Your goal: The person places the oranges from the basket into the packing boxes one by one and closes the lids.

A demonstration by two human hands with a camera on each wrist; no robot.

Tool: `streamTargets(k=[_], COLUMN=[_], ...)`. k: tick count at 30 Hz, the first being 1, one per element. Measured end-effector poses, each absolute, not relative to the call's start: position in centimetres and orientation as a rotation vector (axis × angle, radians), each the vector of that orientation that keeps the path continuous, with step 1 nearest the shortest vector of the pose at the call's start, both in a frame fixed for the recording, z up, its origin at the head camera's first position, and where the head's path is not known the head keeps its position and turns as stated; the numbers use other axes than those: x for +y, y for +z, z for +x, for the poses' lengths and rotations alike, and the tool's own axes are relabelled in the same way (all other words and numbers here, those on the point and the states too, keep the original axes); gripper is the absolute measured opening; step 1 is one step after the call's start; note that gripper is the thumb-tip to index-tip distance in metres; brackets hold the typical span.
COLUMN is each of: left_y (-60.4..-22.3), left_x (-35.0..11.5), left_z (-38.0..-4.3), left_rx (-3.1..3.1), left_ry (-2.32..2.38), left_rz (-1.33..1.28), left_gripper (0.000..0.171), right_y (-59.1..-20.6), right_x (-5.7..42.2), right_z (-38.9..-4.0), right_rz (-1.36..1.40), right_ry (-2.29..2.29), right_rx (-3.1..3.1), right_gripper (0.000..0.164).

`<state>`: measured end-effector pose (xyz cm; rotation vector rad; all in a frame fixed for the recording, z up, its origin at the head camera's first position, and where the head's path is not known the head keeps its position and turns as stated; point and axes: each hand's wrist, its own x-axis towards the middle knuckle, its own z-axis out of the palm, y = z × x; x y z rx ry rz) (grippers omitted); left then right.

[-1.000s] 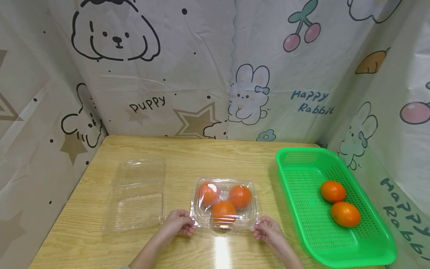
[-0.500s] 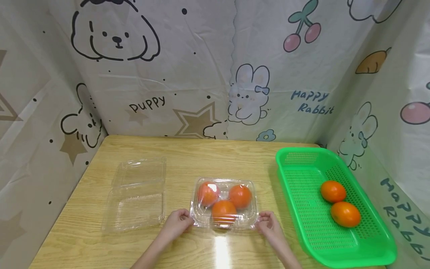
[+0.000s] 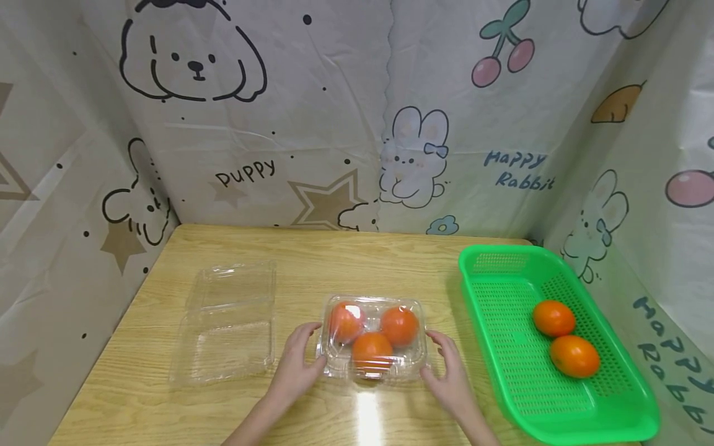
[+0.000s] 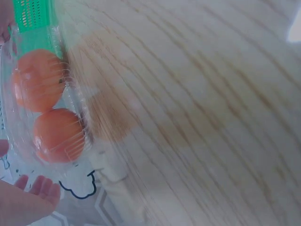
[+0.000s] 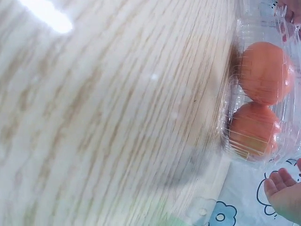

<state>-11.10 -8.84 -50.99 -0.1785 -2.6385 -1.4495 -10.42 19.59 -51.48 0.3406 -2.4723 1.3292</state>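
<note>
A closed clear plastic clamshell box (image 3: 372,303) sits on the table with three round orange fruits inside, one of them an orange fruit (image 3: 372,353) at the near side. My left hand (image 3: 295,365) is at the box's left side, thumb by the near corner and fingers reaching farther back. On the right side my right hand (image 3: 450,371) stands likewise, thumb and fingers spread apart. Both wrist views show loosely extended fingers close to the box; whether they touch it is hard to tell. Neither hand grips anything.
An opened clear clamshell box (image 3: 231,328) lies at the left of the wooden table (image 3: 357,260). To the right stands a green perforated basket (image 3: 496,347) holding two orange fruits (image 3: 574,357). Printed cloth (image 3: 312,111) hangs behind and at both sides.
Both hands have left the box's near corners, where their fingers were bunched. The fingers have spread and moved back along its sides. The box has stayed in place.
</note>
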Motion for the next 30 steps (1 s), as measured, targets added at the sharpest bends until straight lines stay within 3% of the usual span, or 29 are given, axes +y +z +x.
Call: streamTargets(k=[10,30], left_y=[-51.0,-51.4], left_x=[-8.0,-7.1], left_z=[-11.0,-10.7], left_rx=[-2.669,-2.729], left_ry=[-1.272,-1.123], left_rz=[-0.389,-0.459], left_gripper=[0.065,0.066], right_y=[-51.6,-52.4], right_x=[19.0,18.2], right_z=[-10.7,-10.6], right_rz=[0.523,0.538], right_ry=[1.157,1.007], right_rx=[-2.516,-2.510], right_gripper=[0.061,0.057])
